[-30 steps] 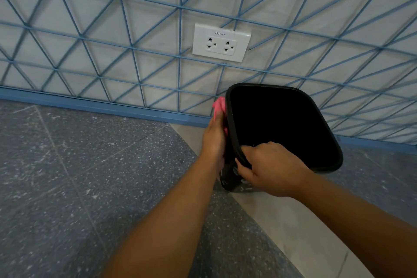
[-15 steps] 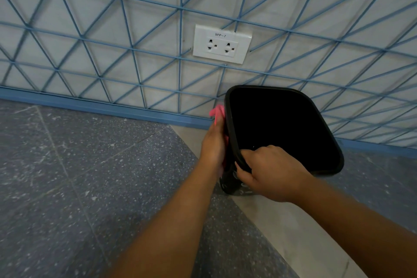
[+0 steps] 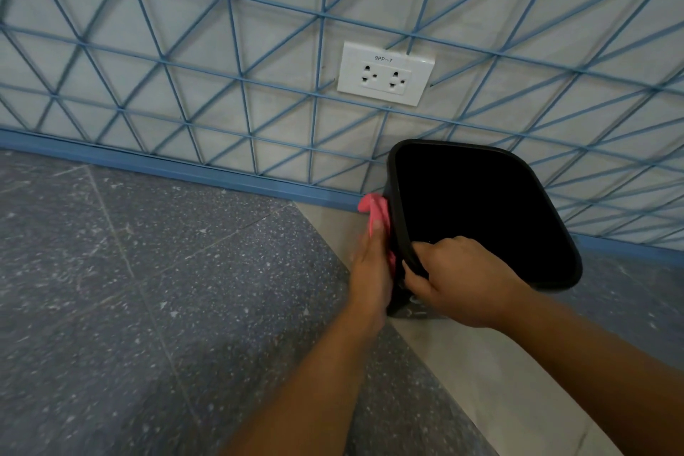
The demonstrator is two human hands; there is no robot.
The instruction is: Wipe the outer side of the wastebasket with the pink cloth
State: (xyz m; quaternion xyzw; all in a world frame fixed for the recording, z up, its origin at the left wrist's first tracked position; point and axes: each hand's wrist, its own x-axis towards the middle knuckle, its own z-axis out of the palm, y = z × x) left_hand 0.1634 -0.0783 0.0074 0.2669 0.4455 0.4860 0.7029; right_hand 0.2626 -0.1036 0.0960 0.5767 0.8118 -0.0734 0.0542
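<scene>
The black bin (image 3: 481, 211) is held tilted above the floor (image 3: 148, 307), near the wall (image 3: 185, 48), its mouth facing the camera. Since a second ago it has barely shifted, so the wiping continues. The right hand (image 3: 455, 281) grips its near rim; the left hand (image 3: 372, 270) presses a pink cloth (image 3: 375, 213) flat against its left side, fingers straight.

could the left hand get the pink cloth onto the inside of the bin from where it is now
Probably yes. The left hand presses the pink cloth flat against the outer side of the black bin, just below the rim. The mouth is open and tilted toward the person; only the right hand, gripping the near rim, crowds that corner.
</scene>
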